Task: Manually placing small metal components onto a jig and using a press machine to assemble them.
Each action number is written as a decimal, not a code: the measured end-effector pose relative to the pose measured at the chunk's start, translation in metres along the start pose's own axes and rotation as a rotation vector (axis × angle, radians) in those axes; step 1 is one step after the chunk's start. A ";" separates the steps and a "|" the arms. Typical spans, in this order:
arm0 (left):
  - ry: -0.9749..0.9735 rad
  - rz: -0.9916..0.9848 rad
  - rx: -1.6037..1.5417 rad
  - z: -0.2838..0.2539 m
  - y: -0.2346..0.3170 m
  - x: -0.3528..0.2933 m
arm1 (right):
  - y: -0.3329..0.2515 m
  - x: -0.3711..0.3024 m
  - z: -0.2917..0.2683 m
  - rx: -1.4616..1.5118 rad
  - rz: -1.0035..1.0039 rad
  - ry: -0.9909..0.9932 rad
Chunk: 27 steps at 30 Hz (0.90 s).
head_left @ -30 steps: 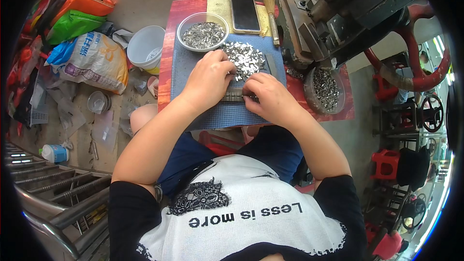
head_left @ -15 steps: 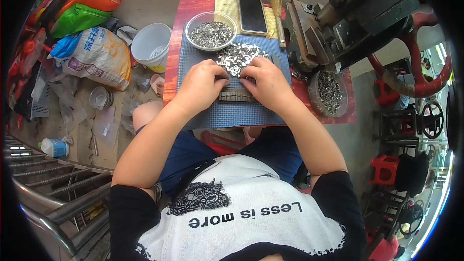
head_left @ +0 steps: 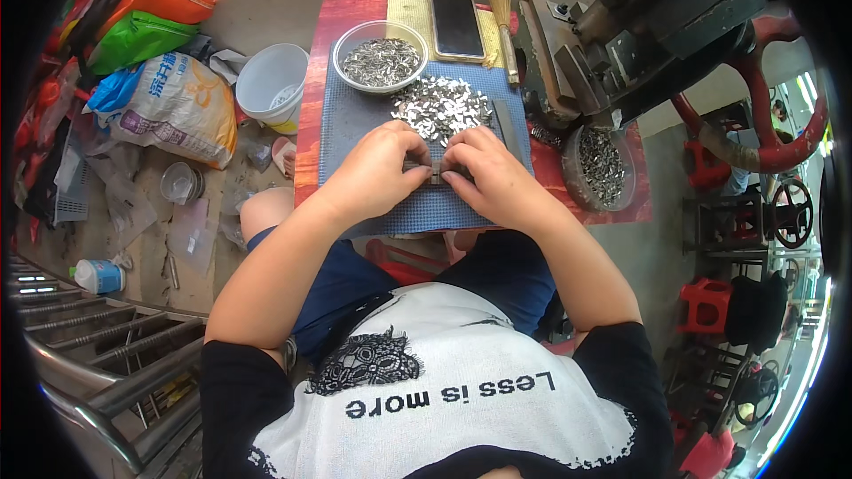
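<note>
A slotted dark metal bar (head_left: pixel 435 173) lies low on the blue ribbed mat (head_left: pixel 355 108), with only its middle showing between my hands. My left hand (head_left: pixel 377 168) is closed at the bar's left end, fingers curled and thumb pressed in. At the other end my right hand (head_left: pixel 491 173) is closed the same way, its thumb and curled fingers on the bar. Any small piece under the fingertips is hidden. Just beyond my fingers spreads a loose pile of small shiny metal pieces (head_left: pixel 441 106). A clear round bowl (head_left: pixel 337 66) holding more such pieces stands behind it, to the left.
A phone (head_left: pixel 456 27) lies at the back, beside a straw brush (head_left: pixel 502 22). A flat metal strip (head_left: pixel 508 129) rests right of the pile. A dark press (head_left: pixel 586 80) with a red handwheel stands at right, near another tub of pieces (head_left: pixel 572 168). A white bucket (head_left: pixel 271 80) stands left.
Both hands have closed in over the metal bar, which now shows only in a short stretch between them. The view has shifted slightly.
</note>
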State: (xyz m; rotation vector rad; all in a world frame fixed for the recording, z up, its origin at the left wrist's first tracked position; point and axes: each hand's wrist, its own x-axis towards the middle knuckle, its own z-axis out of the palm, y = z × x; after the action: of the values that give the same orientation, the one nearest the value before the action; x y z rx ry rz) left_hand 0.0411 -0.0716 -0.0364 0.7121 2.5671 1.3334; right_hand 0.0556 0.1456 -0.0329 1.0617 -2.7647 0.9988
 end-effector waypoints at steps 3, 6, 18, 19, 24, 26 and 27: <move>-0.031 -0.022 0.025 -0.001 0.001 0.000 | -0.003 -0.002 0.007 -0.043 -0.003 0.073; -0.037 -0.026 0.060 -0.005 0.001 -0.002 | -0.006 -0.003 0.009 0.091 0.110 0.071; 0.195 -0.076 0.133 -0.005 -0.004 0.009 | 0.013 0.024 -0.001 -0.251 -0.010 0.156; 0.217 -0.072 0.153 -0.004 -0.004 0.011 | 0.011 0.024 -0.002 -0.276 -0.004 0.142; 0.259 -0.047 0.230 0.002 -0.005 0.015 | 0.005 0.018 -0.010 -0.309 -0.035 0.138; 0.245 -0.034 0.259 0.003 -0.007 0.016 | -0.002 0.014 -0.010 -0.232 -0.030 0.119; 0.244 -0.033 0.260 0.003 -0.008 0.016 | -0.004 0.012 -0.007 -0.149 -0.029 0.075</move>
State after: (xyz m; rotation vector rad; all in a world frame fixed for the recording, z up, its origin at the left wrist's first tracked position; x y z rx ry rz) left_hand 0.0252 -0.0651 -0.0434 0.5720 2.9710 1.1525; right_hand 0.0475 0.1404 -0.0219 1.0186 -2.7064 0.7973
